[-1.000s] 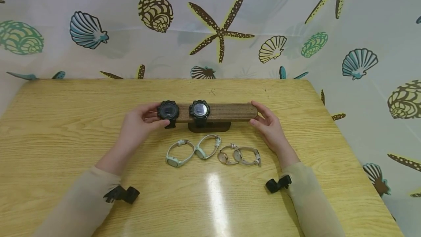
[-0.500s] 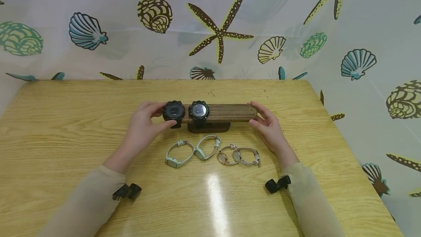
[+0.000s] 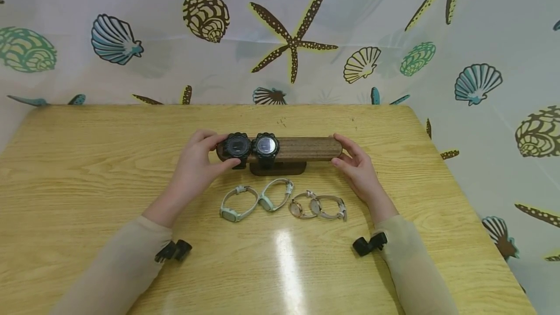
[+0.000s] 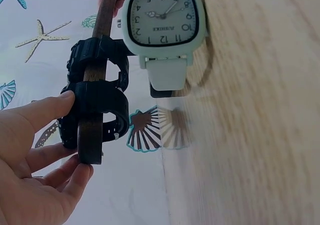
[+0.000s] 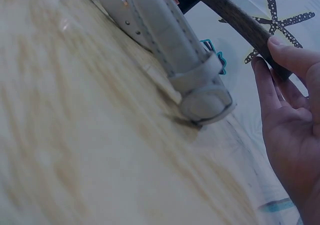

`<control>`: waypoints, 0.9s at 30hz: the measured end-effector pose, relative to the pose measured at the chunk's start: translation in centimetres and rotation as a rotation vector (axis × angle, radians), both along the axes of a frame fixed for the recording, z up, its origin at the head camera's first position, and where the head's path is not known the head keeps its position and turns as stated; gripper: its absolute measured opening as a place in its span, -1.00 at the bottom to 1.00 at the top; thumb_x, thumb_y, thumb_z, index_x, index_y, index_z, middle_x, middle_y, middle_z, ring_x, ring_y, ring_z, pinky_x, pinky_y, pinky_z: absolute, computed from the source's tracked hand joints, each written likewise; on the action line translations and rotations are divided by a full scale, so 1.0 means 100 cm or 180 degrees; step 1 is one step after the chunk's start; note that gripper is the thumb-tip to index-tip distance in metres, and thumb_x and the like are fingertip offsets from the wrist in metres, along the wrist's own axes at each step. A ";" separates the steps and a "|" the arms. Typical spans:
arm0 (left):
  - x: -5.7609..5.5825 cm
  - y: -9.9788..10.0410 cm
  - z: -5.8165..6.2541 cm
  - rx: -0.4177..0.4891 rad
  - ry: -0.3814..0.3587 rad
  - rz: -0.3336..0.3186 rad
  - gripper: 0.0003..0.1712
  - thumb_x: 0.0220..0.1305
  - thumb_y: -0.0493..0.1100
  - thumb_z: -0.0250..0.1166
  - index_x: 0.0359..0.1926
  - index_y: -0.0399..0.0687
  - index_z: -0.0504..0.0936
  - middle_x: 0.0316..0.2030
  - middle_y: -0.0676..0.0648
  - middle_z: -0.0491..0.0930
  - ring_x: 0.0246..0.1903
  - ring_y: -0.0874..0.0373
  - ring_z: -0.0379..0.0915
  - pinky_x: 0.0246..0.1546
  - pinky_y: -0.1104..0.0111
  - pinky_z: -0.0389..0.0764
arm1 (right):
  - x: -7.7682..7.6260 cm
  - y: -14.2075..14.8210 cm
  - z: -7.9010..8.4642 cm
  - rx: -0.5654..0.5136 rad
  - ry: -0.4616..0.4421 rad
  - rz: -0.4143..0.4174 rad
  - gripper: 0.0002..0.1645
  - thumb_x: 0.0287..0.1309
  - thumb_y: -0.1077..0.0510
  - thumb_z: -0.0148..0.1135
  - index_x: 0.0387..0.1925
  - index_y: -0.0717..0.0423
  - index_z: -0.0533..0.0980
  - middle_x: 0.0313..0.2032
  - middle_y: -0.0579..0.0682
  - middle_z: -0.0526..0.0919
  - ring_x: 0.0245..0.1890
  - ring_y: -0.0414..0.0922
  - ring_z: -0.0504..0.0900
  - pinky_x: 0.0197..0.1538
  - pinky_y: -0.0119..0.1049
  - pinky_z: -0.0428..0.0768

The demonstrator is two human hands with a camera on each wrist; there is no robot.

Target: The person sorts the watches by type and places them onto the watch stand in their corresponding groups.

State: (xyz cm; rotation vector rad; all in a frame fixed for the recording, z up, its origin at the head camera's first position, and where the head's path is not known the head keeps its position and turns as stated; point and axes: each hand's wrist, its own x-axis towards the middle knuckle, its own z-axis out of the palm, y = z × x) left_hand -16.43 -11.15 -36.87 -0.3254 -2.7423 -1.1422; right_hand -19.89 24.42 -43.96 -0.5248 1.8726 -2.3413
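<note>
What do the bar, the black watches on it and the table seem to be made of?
Bar: probably dark wood, fairly matte, with brown grain.
Black watches: likely plastic or rubber, given their dull, chunky, moulded look.
Table: wood or wood-look laminate, glossy, with yellowish grain and a bright reflection.

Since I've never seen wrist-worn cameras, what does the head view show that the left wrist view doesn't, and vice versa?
Only the head view: both sleeves, two beige watches and the faces of the black watches.

Only the left wrist view: readable numerals on a mint watch, and the black straps seen side-on as open loops around the bar.

Both: the bar, the black watches, a mint watch, the left hand and at least part of the right hand.
</note>
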 end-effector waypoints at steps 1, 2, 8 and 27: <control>-0.001 0.000 0.000 0.0004 -0.0010 -0.0003 -0.33 0.10 -0.13 0.47 0.18 -0.36 0.48 0.03 -0.24 0.38 -0.08 -0.09 0.32 -0.08 0.06 0.47 | 0.000 0.000 0.000 0.0000 0.0008 -0.0001 -0.33 0.24 0.41 0.16 0.37 0.16 0.26 0.36 0.12 0.20 0.18 0.01 0.38 0.06 -0.30 0.54; -0.001 -0.001 -0.001 0.0019 -0.0023 -0.0011 -0.32 0.10 -0.12 0.47 0.19 -0.35 0.48 0.04 -0.24 0.38 -0.07 -0.10 0.32 -0.07 0.06 0.48 | 0.000 0.000 0.000 0.0000 0.0017 0.0003 -0.33 0.24 0.41 0.16 0.37 0.16 0.26 0.36 0.12 0.20 0.18 0.01 0.38 0.06 -0.29 0.54; -0.007 -0.007 -0.011 0.0316 -0.0145 -0.0107 -0.22 0.08 -0.02 0.47 0.27 -0.20 0.42 0.12 -0.23 0.34 0.01 -0.16 0.37 0.03 -0.01 0.49 | -0.001 0.001 0.000 -0.0008 0.0061 0.0036 -0.33 0.25 0.41 0.15 0.37 0.16 0.26 0.36 0.12 0.20 0.18 0.02 0.38 0.05 -0.31 0.54; -0.010 -0.025 -0.040 0.2144 -0.0963 -0.0185 -0.38 0.33 0.08 0.21 0.32 -0.06 0.40 0.27 -0.06 0.32 0.23 0.12 0.25 0.20 0.37 0.38 | 0.000 0.000 0.001 0.0003 0.0091 0.0050 -0.33 0.25 0.40 0.15 0.37 0.18 0.25 0.36 0.13 0.20 0.18 0.02 0.38 0.05 -0.32 0.54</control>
